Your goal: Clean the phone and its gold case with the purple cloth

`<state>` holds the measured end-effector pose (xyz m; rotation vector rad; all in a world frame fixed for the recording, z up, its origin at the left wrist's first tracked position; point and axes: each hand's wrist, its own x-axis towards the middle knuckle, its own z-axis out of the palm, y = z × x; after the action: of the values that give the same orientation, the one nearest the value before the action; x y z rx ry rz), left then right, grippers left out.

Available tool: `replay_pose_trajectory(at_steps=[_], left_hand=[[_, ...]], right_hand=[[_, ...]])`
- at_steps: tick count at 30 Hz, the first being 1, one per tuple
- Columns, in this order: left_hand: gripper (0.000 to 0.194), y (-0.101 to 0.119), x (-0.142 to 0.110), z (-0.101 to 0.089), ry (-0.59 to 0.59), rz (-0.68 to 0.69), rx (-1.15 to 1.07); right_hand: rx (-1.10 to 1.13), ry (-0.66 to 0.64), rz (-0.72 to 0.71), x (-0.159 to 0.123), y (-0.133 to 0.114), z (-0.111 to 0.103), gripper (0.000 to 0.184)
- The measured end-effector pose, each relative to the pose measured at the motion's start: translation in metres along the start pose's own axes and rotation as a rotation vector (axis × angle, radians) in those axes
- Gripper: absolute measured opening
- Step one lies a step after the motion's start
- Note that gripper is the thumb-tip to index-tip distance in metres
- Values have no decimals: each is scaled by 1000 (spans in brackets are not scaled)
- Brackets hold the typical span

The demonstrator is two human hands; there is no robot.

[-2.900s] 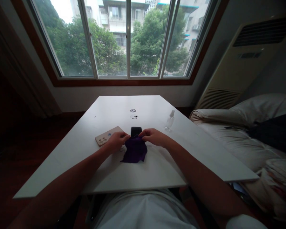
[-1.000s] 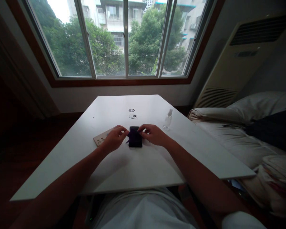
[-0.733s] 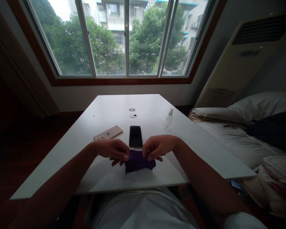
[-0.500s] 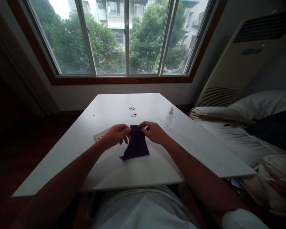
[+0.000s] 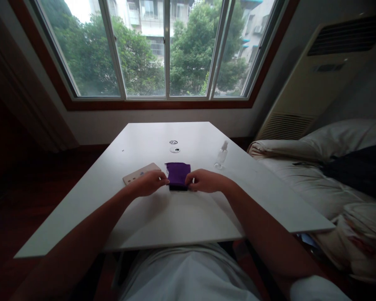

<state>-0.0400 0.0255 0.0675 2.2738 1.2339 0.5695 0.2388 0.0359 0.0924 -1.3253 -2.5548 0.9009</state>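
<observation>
From my seat the white table (image 5: 175, 217) fills most of the view, with the window behind it and bedding off to the right. The big change in the last half second is the purple cloth (image 5: 177, 173): it was hanging bunched from my fingers toward the near side of the phone, and now it lies spread flat over the black phone (image 5: 178, 187), covering all but a thin strip of the near end. I read that as the wipe having reached the screen itself, cloth down and ready to be rubbed across it. My left hand (image 5: 148, 183) and right hand (image 5: 205, 181) sit either side of the near edge, each pinching a near corner of the cloth between fingertips. The pink phone (image 5: 141, 173) lies just beyond my left hand, untouched, and the small spray bottle (image 5: 221, 154) stands apart to the right.
</observation>
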Motion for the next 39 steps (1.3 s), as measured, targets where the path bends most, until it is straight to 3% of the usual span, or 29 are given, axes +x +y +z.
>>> replay_pose_trajectory(at_steps=[3, 5, 6, 7, 9, 14, 16, 18, 20, 22, 25, 28, 31, 33, 36, 39], left_hand=[[35, 4, -7, -9, -284, 53, -97], [34, 8, -9, -13, -429, 53, -196], [35, 9, -9, -13, -447, 41, -237], [35, 10, -8, -11, -419, 21, -275], [38, 10, -3, -5, -252, -27, -349], [42, -1, 18, 20, 233, -170, -499], [50, -6, 22, 26, 378, -188, -457], [52, -8, 20, 28, 444, -162, -313], [44, -8, 15, 30, 431, -69, -163], [35, -6, 11, 32, 373, 47, -58], [28, -7, 9, 37, 288, 172, 33], [29, -12, 12, 42, 277, 210, 71], [31, -18, 15, 42, 289, 183, 69], [30, -22, 16, 41, 297, 145, 53], [30, -24, 17, 42, 326, 73, 14], [31, -24, 17, 43, 403, -36, -14]], right_hand=[[106, -241, 22, -8, -2, -4, 23], [152, -292, -3, -11, -3, -6, 22], [164, -296, -12, -11, -3, -6, 22], [169, -282, -14, -10, -3, -7, 21], [158, -175, -8, -6, 0, -6, 20], [-24, 431, 2, 13, 16, 1, 21], [-52, 589, 13, 18, 21, 2, 29], [-41, 671, 18, 19, 24, 2, 37], [-42, 709, 7, 18, 23, 2, 35], [-56, 670, -30, 16, 19, 4, 29], [-115, 475, -144, 19, 11, 19, 32], [-228, 292, -220, 28, 6, 44, 56], [-289, 201, -188, 34, 2, 67, 88], [-306, 164, -232, 33, -2, 74, 97], [-288, 152, -334, 29, -9, 77, 94], [-220, 252, -290, 29, -15, 75, 74]])
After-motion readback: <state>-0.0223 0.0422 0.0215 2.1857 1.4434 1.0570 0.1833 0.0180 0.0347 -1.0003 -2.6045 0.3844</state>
